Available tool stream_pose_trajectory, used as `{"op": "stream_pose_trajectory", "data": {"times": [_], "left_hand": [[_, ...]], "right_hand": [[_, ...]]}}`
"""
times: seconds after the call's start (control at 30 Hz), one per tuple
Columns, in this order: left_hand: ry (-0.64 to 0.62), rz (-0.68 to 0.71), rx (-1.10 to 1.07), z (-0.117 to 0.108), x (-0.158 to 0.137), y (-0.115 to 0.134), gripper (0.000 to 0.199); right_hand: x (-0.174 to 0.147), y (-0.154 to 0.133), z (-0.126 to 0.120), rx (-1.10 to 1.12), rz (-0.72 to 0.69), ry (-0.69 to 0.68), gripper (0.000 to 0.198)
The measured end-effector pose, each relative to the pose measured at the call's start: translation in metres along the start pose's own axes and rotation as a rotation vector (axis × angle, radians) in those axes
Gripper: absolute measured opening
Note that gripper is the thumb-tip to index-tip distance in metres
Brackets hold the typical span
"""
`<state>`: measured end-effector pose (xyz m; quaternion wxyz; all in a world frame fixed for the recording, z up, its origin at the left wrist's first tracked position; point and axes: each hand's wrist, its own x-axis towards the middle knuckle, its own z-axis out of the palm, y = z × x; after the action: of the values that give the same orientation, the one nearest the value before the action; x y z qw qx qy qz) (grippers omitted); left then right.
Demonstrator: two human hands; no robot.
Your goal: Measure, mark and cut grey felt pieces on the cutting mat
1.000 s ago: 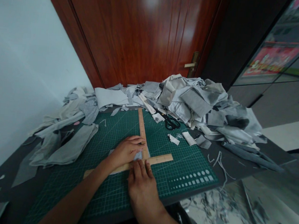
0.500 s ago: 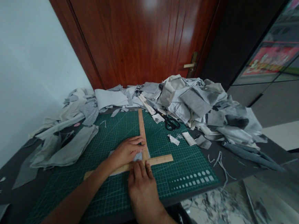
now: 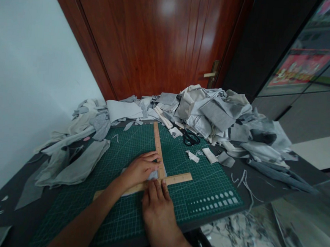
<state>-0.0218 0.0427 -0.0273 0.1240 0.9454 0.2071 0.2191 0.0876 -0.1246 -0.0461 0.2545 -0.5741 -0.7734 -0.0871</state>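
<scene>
A wooden T-shaped ruler (image 3: pixel 158 142) lies on a green cutting mat (image 3: pixel 135 136), its long arm pointing away from me. Its crosspiece (image 3: pixel 179 178) runs slantwise, nearer to me. My left hand (image 3: pixel 140 169) holds the long arm, with fingertips on its left edge and the thumb below them. Bent over the crosspiece close to the joint, the fingers of my right hand (image 3: pixel 158 205) grip it from the near side. Under the ruler and my left hand shows a light grey fabric piece (image 3: pixel 153 175), mostly covered.
Black-handled scissors (image 3: pixel 191 138) lie at the mat's far edge. A large heap of grey and beige fabric scraps (image 3: pixel 220 112) is behind them. More cloth (image 3: pixel 76 162) is piled left. Small white scraps (image 3: pixel 192 156) and loose threads (image 3: pixel 247 185) are at right.
The view has shifted slightly, so everything sits a little lower and to the right. Both hands keep their places on the ruler.
</scene>
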Motion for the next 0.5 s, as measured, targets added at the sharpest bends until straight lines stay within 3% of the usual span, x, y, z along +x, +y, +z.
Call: {"op": "stream_pose_trajectory", "data": {"times": [0.2, 0.5], "left_hand": [[-0.051, 0.008, -0.089, -0.008, 0.006, 0.011, 0.037], [-0.213, 0.034, -0.057, -0.014, 0.009, 0.014, 0.059]], "right_hand": [[0.0, -0.001, -0.001, 0.006, 0.025, -0.037, 0.033], [0.001, -0.003, 0.002, -0.012, 0.035, -0.025, 0.031]]}}
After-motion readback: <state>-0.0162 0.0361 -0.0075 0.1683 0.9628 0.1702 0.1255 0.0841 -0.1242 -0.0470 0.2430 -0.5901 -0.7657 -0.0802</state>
